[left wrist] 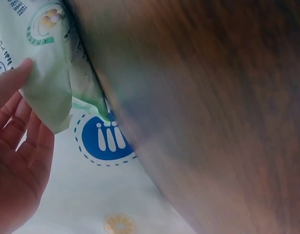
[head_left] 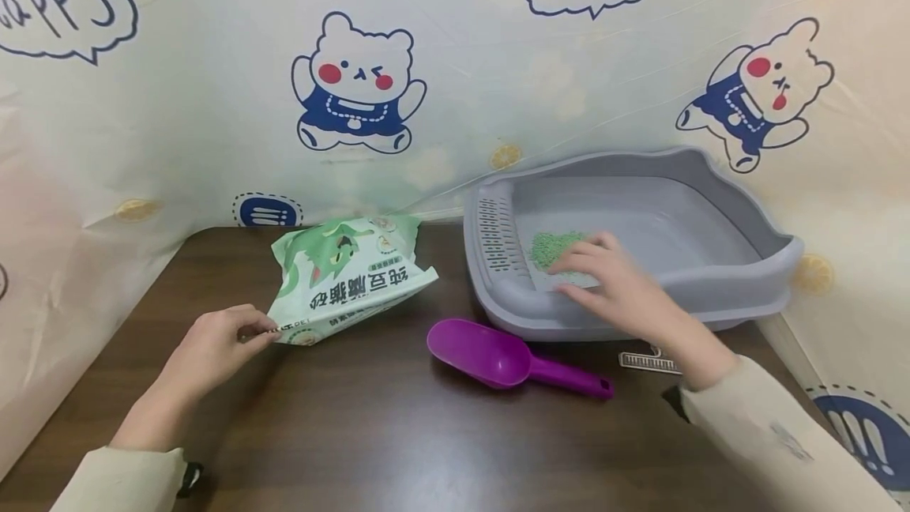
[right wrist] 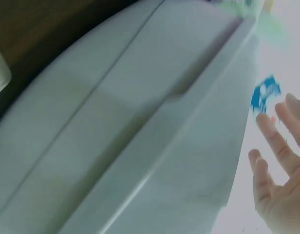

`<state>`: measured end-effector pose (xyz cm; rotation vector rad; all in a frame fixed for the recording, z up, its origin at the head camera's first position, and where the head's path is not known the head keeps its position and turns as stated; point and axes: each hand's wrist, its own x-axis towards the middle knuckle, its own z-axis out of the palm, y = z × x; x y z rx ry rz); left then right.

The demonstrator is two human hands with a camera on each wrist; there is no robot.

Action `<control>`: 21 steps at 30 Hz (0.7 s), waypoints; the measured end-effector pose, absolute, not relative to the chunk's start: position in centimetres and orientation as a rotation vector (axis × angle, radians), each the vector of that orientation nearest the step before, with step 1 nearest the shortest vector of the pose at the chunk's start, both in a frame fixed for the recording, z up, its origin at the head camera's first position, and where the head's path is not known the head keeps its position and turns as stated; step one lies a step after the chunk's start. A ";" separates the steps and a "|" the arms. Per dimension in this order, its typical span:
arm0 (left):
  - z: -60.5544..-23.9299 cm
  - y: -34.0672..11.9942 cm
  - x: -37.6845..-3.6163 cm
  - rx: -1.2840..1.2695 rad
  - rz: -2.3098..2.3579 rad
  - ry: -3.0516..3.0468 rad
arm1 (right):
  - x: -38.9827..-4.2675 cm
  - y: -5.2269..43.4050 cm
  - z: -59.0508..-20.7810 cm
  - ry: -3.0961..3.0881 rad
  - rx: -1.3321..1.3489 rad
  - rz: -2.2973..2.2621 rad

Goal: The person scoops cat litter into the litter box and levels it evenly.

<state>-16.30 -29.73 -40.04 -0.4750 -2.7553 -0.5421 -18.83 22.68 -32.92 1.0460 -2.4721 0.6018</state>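
Observation:
A green and white litter bag lies on the brown table, left of centre. My left hand pinches the bag's near corner; in the left wrist view the bag sits against my fingers. A grey litter tray stands at the right with a small heap of green pellets inside. My right hand reaches over the tray's front rim, fingers spread and straight, just beside the pellets. The right wrist view shows the tray wall and my open fingers.
A purple scoop lies on the table between the bag and the tray. A small white slotted piece rests under my right forearm. A cartoon-bear backdrop closes off the back and sides.

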 end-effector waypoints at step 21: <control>-39.8 -30.2 -16.2 -0.509 -0.584 -2.754 | -12.5 37.4 -38.1 -2.617 0.713 0.672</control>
